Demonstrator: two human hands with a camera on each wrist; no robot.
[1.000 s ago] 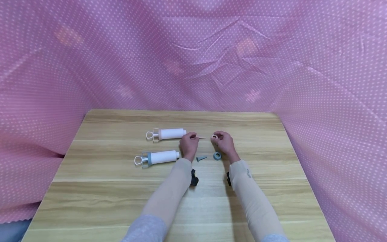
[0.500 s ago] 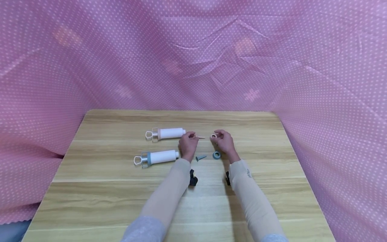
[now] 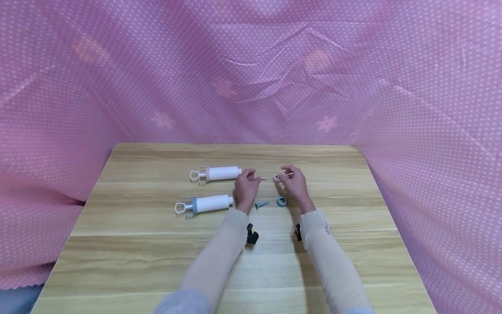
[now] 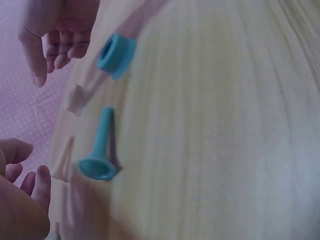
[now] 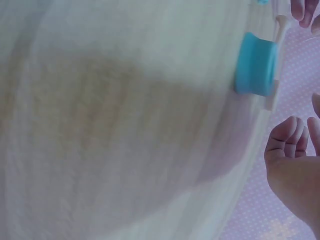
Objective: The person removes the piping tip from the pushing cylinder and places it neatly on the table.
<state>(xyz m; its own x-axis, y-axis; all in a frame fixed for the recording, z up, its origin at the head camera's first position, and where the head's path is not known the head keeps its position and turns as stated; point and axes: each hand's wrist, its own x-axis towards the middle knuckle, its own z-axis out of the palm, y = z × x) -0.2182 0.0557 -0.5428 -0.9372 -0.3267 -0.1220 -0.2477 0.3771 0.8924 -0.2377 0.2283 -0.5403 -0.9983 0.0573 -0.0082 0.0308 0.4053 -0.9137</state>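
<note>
My left hand (image 3: 246, 189) is over the table beside the small pale pink nozzle (image 4: 62, 157), its fingers loosely bent and nothing between them. The nozzle lies on the wood. Across from it, my right hand (image 3: 296, 183) hovers by a pale pink ring cap (image 4: 76, 100), thumb and fingers apart. Nearer to me lie a teal cone-shaped nozzle (image 4: 102, 135) with a flared end and a teal ring cap (image 4: 120, 56). A white syringe-like tube with a pink collar (image 3: 223, 173) lies left of my left hand, partly behind it in the left wrist view.
A second white syringe-like tube with a teal collar (image 3: 211, 203) lies nearer to me, its loop handle pointing left. The wooden table (image 3: 137, 253) ends at the back against a pink dotted cloth (image 3: 251, 100).
My right hand's fingers have spread away from the pink ring cap, which now lies on the table. My left hand has loosened from the pink nozzle. The tubes and teal parts stay put.
</note>
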